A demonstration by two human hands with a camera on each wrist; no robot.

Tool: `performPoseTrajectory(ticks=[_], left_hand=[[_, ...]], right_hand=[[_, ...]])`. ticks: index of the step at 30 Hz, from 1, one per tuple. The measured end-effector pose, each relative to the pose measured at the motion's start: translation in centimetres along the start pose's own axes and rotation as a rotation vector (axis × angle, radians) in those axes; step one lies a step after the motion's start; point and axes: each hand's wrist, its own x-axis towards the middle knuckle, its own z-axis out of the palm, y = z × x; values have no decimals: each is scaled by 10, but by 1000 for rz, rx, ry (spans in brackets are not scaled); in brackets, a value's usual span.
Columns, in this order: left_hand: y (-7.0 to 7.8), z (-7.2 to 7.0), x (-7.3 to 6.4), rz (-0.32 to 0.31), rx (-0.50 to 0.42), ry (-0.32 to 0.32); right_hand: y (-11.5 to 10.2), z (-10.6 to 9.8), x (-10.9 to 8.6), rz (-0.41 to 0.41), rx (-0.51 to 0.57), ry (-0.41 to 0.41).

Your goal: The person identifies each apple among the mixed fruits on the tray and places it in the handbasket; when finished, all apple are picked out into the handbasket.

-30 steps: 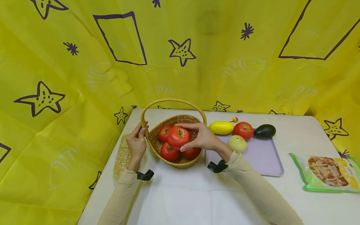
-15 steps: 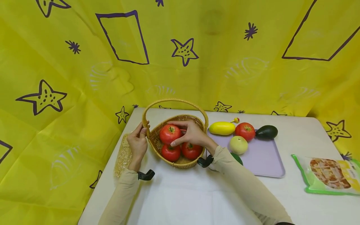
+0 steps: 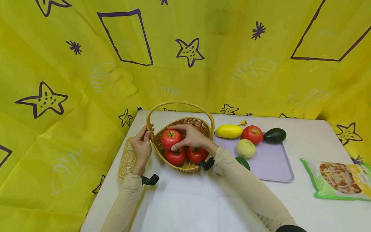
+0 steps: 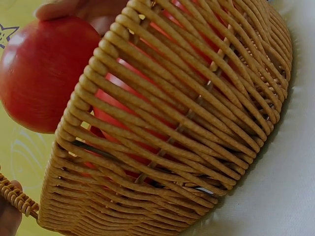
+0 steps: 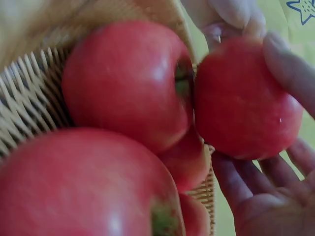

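Note:
A wicker basket (image 3: pixel 186 170) with a tall arched handle (image 3: pixel 179 102) stands on the white table. Pinching the base of that handle on the left is my left hand (image 3: pixel 141 145). My right hand (image 3: pixel 192 137) grips a red apple (image 3: pixel 169 139) over the basket's left side, thumb and fingers on either side of it. Under and beside it lie more red apples (image 3: pixel 197 155), partly covered by the hand. The left wrist view shows the held apple (image 4: pixel 47 76) above the woven rim. In the right wrist view it sits close against another apple (image 5: pixel 130 83).
Right of the basket, a lilac tray (image 3: pixel 275 166) bears a yellow oblong fruit (image 3: pixel 228 131), a red apple (image 3: pixel 252 134), a pale green round fruit (image 3: pixel 245 149) and a dark green avocado-shaped one (image 3: pixel 274 136). A green-edged bag (image 3: pixel 339 178) lies far right, a grain-filled bag (image 3: pixel 125 161) left.
My right hand has carried the apple leftward and a little down within the basket. A green thing on the tray has come into view beside the sleeve. The left hand stays on the handle.

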Motion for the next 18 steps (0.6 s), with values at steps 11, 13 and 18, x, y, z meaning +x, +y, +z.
performPoseTrajectory(ticks=[11, 13, 18], left_hand=[[-1, 0, 1, 26, -2, -11], [0, -1, 1, 26, 1, -15], [2, -1, 1, 17, 8, -16]], right_hand=[[-4, -2, 10, 31, -38, -20], [-4, -2, 11, 25, -37, -15], [-5, 0, 14, 31, -33, -12]])
